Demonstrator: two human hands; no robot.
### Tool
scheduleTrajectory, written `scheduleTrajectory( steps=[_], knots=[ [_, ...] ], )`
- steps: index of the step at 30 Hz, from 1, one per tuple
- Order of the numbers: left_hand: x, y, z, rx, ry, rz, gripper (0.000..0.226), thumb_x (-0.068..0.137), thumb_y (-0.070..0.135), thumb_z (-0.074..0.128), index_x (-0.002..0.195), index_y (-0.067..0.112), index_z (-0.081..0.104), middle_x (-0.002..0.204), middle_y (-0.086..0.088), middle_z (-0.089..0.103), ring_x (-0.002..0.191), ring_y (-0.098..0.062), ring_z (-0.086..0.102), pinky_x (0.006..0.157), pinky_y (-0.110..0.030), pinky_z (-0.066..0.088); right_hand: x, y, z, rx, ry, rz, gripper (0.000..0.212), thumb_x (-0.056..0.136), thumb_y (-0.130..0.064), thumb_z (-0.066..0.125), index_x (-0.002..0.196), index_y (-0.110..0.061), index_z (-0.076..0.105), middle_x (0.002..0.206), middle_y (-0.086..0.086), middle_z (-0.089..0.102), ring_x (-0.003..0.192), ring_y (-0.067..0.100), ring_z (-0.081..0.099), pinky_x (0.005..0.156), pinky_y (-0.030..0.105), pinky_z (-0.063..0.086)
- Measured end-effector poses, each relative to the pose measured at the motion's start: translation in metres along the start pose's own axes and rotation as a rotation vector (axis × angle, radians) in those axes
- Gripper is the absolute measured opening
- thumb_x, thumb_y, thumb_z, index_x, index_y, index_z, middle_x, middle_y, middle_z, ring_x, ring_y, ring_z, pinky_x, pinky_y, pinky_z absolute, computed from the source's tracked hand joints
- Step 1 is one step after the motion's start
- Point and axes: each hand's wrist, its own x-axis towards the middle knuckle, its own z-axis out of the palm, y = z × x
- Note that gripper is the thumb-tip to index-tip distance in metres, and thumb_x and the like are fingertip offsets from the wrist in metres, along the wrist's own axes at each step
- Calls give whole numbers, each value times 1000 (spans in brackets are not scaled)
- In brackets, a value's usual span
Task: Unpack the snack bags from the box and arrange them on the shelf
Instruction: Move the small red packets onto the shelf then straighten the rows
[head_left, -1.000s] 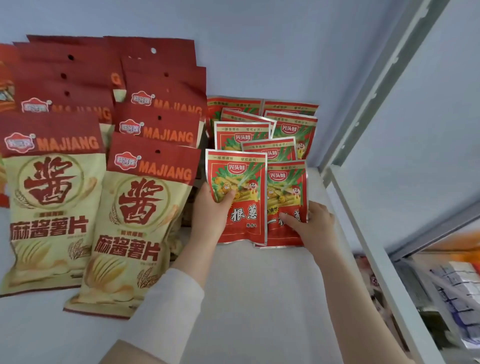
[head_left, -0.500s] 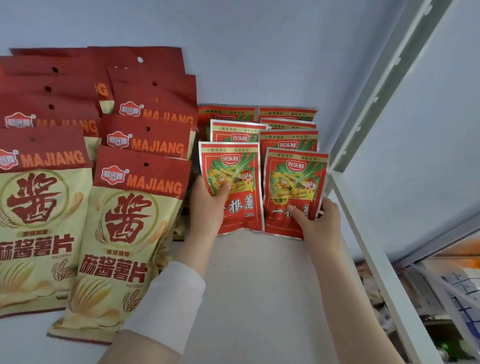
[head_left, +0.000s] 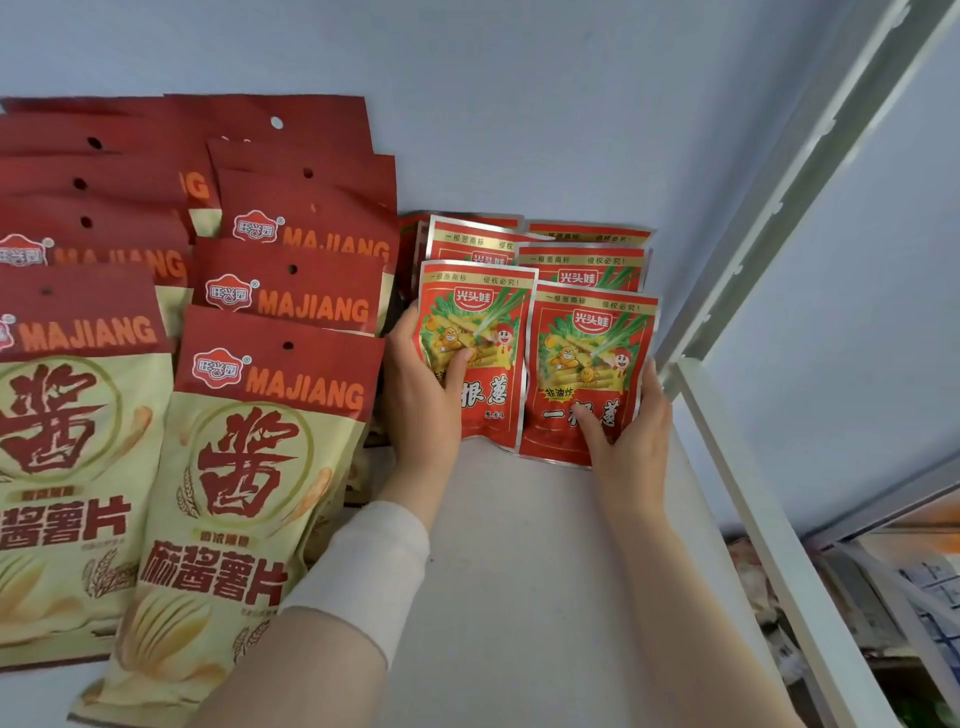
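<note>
Head view, looking down onto a pale shelf (head_left: 519, 582). Nearest the camera is a light sleeve (head_left: 363, 566) on the left forearm; the right forearm is bare. To the left stand large MAJIANG chip bags, cream below and dark red on top: the front right chip bag (head_left: 244, 467) is just beside the sleeve, and the front left chip bag (head_left: 67, 441) is next to it. More of the same bags (head_left: 291, 301) are lined up behind them in two rows.

Farther in, the left grip (head_left: 421, 400) is closed on the left red snack packet (head_left: 493, 322), thumb across its front and fingers behind its left edge. The right grip (head_left: 631, 441) is closed on the right red snack packet (head_left: 587, 338), thumb on its lower front and fingers round its right edge. Both packets stand upright on the shelf, side by side with edges touching, right of the chip bags.

Behind them stand more matching red packets (head_left: 582, 270) in two short rows, reaching the pale blue back wall (head_left: 519, 104). A pale slotted upright (head_left: 779, 208) runs along the right side.
</note>
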Motion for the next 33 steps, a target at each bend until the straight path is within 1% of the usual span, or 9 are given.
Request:
scheduleTrajectory(
  steps=[3,6,9,14,18,22,25,29,33],
  knots=[
    [1,-4,5,37,25,83,57,89,21,62,136,12,31,131,-9,49,117,-10,49,84,-12,42,0,2,2,-32,1,-51,82,87,-22,64,148,-27,10,147,3,27,132,12,31,103,31,32],
    [0,-9,7,45,35,166,58,90,18,61,133,25,22,131,-14,46,120,-14,49,88,-17,45,-4,6,2,-161,-32,-153,73,89,-28,57,147,-33,12,148,8,23,136,18,26,106,34,28],
    [2,-9,9,122,49,198,50,90,18,59,128,25,27,124,-16,49,114,-13,49,83,-17,44,-2,5,3,-234,-104,-137,73,89,-34,56,147,-31,11,153,8,15,142,21,13,112,39,21],
    [3,-13,12,247,44,213,36,90,25,54,123,12,45,120,-19,48,111,-26,55,80,-23,46,2,-1,8,-276,-77,-131,74,88,-35,57,149,-24,15,151,11,18,141,23,17,112,43,26],
    [0,-13,13,304,58,230,32,90,24,54,120,14,48,123,-20,47,111,-27,55,80,-22,45,0,1,7,-290,-87,-94,74,89,-38,54,149,-28,12,155,11,7,144,23,8,114,46,20],
    [-2,-12,13,374,55,216,32,90,20,57,121,13,49,134,-20,39,122,-27,46,92,-24,41,0,-1,5,-361,-156,-38,76,90,-42,49,149,-32,1,157,8,-7,145,24,-3,115,45,13],
    [-3,-8,12,507,67,255,32,92,24,54,122,13,51,143,-18,28,133,-28,30,106,-29,28,3,-5,2,-452,-170,-20,78,91,-45,48,148,-33,-2,157,10,-10,145,28,-3,116,48,12],
    [-5,7,8,636,-33,313,36,91,24,56,123,9,50,151,-24,19,141,-38,18,113,-44,23,2,-11,-2,-593,-185,-36,77,92,-47,45,149,-30,-5,156,14,-13,145,31,-7,116,48,6],
    [-1,31,-3,752,-226,419,46,95,32,49,134,8,44,152,-23,21,142,-38,17,114,-44,18,-5,-25,-10,-733,-159,-80,72,94,-51,36,149,-30,-5,157,9,-15,145,30,-10,117,49,2]
  ],
)
